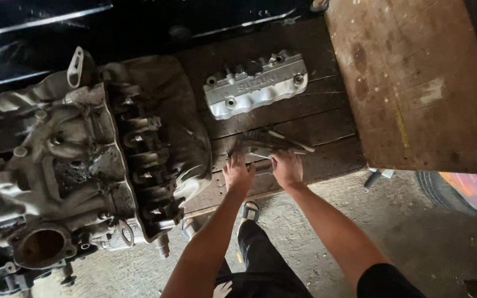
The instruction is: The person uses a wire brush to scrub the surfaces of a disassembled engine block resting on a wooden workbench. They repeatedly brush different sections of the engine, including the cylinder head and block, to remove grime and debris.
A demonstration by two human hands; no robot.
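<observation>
Both hands, left (pixel 238 175) and right (pixel 287 168), flat and open on loose tools (pixel 266 144) near desk (pixel 327 118) front edge; could slide off onto sandalled foot (pixel 249 211).

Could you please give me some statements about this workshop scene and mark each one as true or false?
1. Both hands, left hand and right hand, rest on a pile of tools. True.
2. The silver valve cover lies on the concrete floor. False: it lies on the dark wooden bench.
3. The engine is to the left of the hands. True.
4. The plywood board covers the valve cover. False: it lies to its right, apart.
5. The right hand holds the valve cover. False: it is at the tools.
</observation>
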